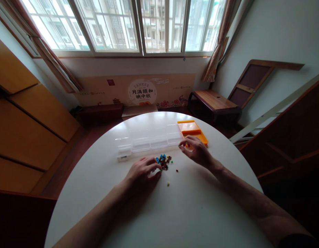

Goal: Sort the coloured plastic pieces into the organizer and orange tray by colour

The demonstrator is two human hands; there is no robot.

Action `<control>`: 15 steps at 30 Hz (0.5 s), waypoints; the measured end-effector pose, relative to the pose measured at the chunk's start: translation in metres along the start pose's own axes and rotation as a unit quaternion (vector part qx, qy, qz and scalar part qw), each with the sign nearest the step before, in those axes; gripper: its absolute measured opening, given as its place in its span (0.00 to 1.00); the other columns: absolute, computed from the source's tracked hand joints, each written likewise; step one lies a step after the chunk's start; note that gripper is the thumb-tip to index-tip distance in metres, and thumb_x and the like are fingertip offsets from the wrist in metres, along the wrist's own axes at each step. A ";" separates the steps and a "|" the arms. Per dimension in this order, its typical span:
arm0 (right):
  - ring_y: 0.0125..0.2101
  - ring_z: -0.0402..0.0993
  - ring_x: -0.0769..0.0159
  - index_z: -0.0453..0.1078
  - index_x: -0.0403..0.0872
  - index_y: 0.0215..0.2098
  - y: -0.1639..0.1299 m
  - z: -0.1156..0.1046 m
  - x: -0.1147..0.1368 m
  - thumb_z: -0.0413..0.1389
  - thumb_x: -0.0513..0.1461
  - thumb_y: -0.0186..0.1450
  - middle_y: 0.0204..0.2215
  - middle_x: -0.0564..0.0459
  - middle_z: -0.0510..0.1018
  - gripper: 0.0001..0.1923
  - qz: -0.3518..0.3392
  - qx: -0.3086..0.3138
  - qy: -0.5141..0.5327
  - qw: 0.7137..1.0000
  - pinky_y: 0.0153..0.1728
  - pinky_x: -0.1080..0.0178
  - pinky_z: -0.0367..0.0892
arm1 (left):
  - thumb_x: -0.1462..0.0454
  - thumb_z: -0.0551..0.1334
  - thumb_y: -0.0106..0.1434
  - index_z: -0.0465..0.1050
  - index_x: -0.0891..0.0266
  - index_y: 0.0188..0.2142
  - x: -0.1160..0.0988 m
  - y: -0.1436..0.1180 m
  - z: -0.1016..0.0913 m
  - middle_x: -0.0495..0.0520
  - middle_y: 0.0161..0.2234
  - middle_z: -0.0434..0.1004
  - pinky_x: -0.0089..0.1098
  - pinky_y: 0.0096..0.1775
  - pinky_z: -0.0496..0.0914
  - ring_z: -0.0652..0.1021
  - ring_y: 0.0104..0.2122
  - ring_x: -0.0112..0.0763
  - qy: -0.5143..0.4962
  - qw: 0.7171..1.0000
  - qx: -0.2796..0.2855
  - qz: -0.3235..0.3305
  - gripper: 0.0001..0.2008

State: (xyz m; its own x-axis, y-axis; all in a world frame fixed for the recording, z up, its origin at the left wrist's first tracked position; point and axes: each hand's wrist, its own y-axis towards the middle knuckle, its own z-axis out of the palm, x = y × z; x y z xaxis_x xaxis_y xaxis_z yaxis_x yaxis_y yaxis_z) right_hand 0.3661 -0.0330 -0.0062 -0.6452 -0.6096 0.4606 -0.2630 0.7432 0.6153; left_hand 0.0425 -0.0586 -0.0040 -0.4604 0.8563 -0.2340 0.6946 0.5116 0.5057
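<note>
I see a small heap of tiny coloured beads, blue, brown and green, lying on the round white table, just in front of the clear plastic compartment box. The heap has no clear long axis; a few loose beads trail away from the box, toward me. My left hand rests palm down on the near left side of the heap, fingers loosely curled, fingertips touching its edge; whether they pinch anything I cannot tell. My right hand hovers at the right end of the box, thumb and forefinger narrowed on what looks like a tiny bead. The box's long axis runs left to right, and the orange plastic lid-like tray adjoins its right end. Beyond the box stand a low wooden bench, a printed cardboard panel and a barred window.
</note>
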 end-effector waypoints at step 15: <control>0.35 0.78 0.58 0.80 0.50 0.43 0.000 -0.017 -0.052 0.61 0.42 0.74 0.35 0.50 0.82 0.06 0.080 -0.047 -0.076 0.993 0.44 0.54 0.72 | 0.61 0.68 0.71 0.83 0.54 0.44 0.001 -0.003 0.003 0.53 0.43 0.85 0.34 0.42 0.76 0.82 0.39 0.36 0.027 0.999 -0.010 -0.037 0.05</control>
State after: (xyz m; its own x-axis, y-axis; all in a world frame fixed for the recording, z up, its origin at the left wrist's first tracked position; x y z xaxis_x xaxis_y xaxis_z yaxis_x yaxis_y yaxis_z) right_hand 0.4121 -0.0055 -0.0190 -0.7763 -0.4313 0.4597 -0.0845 0.7939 0.6022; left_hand 0.0413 -0.0592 -0.0084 -0.5406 0.8103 -0.2263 0.6466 0.5723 0.5044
